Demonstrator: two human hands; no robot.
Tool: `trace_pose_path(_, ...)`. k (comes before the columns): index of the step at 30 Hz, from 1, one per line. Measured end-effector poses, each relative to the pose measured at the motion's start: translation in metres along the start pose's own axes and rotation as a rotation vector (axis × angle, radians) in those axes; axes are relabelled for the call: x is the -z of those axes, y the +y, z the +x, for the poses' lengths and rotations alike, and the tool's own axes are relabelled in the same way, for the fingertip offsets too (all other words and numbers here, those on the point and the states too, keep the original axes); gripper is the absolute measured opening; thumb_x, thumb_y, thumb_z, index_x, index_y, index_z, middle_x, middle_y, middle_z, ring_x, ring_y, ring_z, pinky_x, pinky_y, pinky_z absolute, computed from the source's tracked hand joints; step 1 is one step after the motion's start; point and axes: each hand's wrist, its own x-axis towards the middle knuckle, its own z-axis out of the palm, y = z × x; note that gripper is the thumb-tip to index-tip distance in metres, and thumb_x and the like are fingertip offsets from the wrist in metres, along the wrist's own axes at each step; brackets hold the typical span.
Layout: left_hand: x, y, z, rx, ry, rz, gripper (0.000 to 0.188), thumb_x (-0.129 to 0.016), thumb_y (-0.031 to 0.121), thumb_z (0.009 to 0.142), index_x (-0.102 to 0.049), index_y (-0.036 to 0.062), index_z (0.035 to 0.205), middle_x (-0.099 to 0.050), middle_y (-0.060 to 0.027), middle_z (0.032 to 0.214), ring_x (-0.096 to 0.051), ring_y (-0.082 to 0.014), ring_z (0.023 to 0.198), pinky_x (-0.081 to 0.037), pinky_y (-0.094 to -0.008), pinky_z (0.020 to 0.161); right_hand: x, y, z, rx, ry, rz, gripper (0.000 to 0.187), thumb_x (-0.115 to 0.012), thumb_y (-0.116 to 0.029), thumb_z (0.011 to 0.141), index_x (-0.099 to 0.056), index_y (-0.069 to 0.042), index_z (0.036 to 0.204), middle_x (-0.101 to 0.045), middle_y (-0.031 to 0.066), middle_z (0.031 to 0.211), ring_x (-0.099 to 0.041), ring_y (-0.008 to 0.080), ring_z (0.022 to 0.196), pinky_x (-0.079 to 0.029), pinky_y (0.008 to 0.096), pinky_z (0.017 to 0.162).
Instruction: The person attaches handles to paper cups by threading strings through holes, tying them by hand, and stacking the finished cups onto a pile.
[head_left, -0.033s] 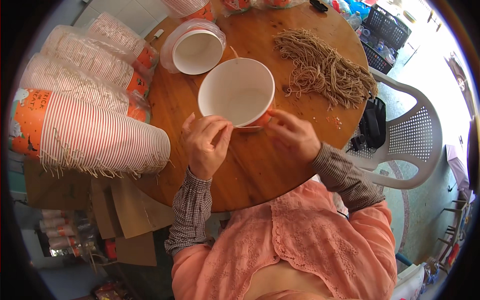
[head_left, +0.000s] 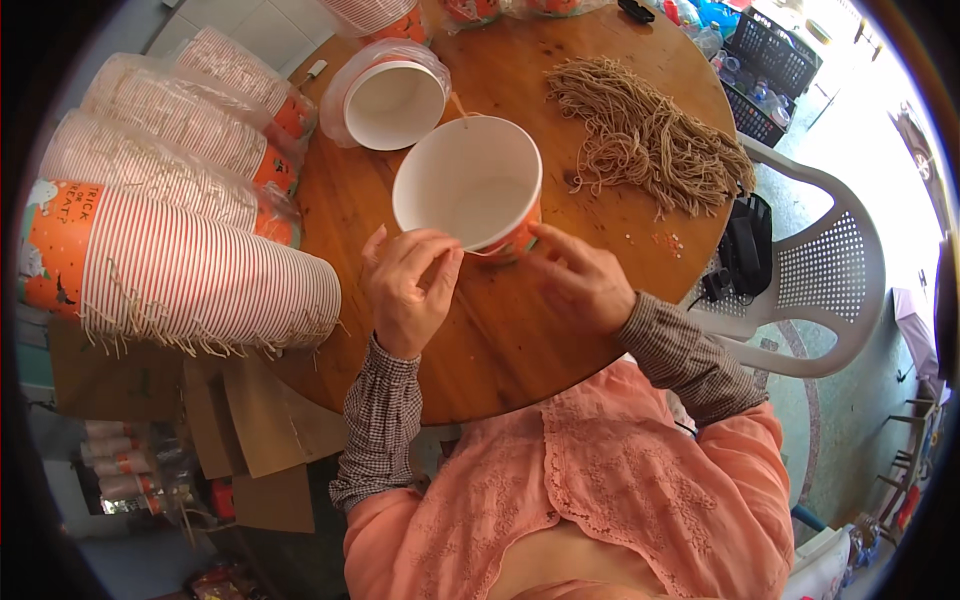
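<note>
A paper bucket (head_left: pixel 468 190), white inside with a printed orange outside, stands tilted toward me on the wooden table. A short piece of tan cord (head_left: pixel 458 104) shows at its far rim. My left hand (head_left: pixel 412 290) is at the near left rim, thumb and fingertips pinched on a thin string (head_left: pixel 482 253) along the rim. Against the bucket's near right side, my right hand (head_left: pixel 588 280) has its fingers bent together; what they hold, if anything, is hidden. Farther off lies a heap of tan cords (head_left: pixel 650 135).
Long nested stacks of orange-and-white buckets (head_left: pixel 200 265) lie along the left side. A plastic-wrapped bucket (head_left: pixel 395 105) sits behind mine. Small bits (head_left: pixel 668 241) are scattered at the right. A grey plastic chair (head_left: pixel 815 250) stands beside the round table (head_left: pixel 480 370); cardboard (head_left: pixel 265 420) is below left.
The bucket has shifted slightly left and turned a little, showing more of its orange side. My right hand has moved slightly left with it; my left hand has hardly moved.
</note>
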Motion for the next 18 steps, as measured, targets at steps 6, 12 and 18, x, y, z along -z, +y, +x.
trace_pose_path(6,-0.006,0.042,0.034,-0.126,0.027,0.191,0.025,-0.077,0.025,0.075,-0.068,0.0119,0.094,-0.062,0.0003,0.088,-0.060,-0.0182,0.085,-0.038,-0.0382,0.089,-0.021,0.004,-0.014,0.020,-0.085,0.004,0.044,-0.065,-0.006,0.070,-0.058,-0.004,0.113,-0.052,0.0154,0.124,-0.060,0.0294,0.098,-0.054,0.0388,0.073)
trace_pose_path(12,-0.018,0.033,0.059,-0.132,-0.237,0.369,0.017,-0.076,0.019,0.074,-0.062,0.0092,0.076,-0.056,-0.0038,0.079,-0.055,-0.0218,0.077,-0.040,-0.0351,0.077,-0.021,0.004,-0.017,0.016,-0.046,0.076,0.034,-0.064,-0.004,0.072,-0.060,-0.003,0.106,-0.057,0.0146,0.113,-0.060,0.0314,0.095,-0.053,0.0390,0.073)
trace_pose_path(18,0.097,-0.031,0.082,0.161,-0.008,-0.221,0.017,-0.073,0.004,0.079,-0.068,0.0001,0.094,-0.068,-0.0072,0.083,-0.063,-0.0141,0.072,-0.049,-0.0258,0.063,-0.015,-0.005,-0.015,-0.118,0.080,0.135,0.020,-0.062,0.001,0.077,-0.064,-0.002,0.097,-0.063,0.0129,0.096,-0.064,0.0315,0.081,-0.053,0.0378,0.068)
